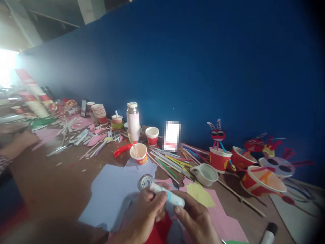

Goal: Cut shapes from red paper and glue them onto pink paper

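Both of my hands are on a white glue stick (175, 199) with light blue print, which lies slantwise above the paper. My left hand (148, 208) grips its middle, with the thumb on top. At its lower right end, my right hand (198, 215) pinches it between thumb and fingers. Just behind my left fingers is a roll of tape (146, 183). Red material (160, 230) shows below, between my wrists. Blue paper (109, 189) spreads to the left, and pink paper (223, 217) with a yellow scrap (201, 194) to the right.
Paper cups (138, 154), a thermos (133, 123) and coloured sticks (172, 163) stand or lie behind. Decorated red cups (219, 161) line the right side, near a small bowl (206, 175). A black-capped tube (269, 234) is at front right. Another person's arm (17, 145) reaches in at left.
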{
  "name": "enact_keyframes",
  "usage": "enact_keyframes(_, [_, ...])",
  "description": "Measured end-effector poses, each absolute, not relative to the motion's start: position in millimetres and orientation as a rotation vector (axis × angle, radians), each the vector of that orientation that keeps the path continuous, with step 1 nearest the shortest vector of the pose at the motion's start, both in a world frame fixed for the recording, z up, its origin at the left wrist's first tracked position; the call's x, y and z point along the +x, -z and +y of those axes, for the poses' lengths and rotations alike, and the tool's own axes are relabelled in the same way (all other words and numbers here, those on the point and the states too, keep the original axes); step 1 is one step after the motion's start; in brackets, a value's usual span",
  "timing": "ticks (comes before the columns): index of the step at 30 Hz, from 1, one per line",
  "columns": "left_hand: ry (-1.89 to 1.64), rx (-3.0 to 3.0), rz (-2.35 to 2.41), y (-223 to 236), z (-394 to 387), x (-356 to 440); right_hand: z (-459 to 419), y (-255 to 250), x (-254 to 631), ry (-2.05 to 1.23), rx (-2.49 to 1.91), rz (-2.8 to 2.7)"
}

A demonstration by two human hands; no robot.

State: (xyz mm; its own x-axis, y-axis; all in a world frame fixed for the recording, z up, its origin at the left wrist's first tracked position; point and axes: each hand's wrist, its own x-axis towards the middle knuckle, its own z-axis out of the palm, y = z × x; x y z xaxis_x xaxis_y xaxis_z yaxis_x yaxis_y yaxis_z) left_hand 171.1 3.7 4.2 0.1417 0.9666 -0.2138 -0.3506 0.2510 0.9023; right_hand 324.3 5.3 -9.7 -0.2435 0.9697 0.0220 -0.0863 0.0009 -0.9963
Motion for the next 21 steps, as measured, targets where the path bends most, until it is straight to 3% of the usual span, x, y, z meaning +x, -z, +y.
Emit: enact_keyframes(21, [-1.202,0.969,0.917,-7.0,0.3,164.3,2.1,2.0,326.0,-1.626,-0.950,-1.204])
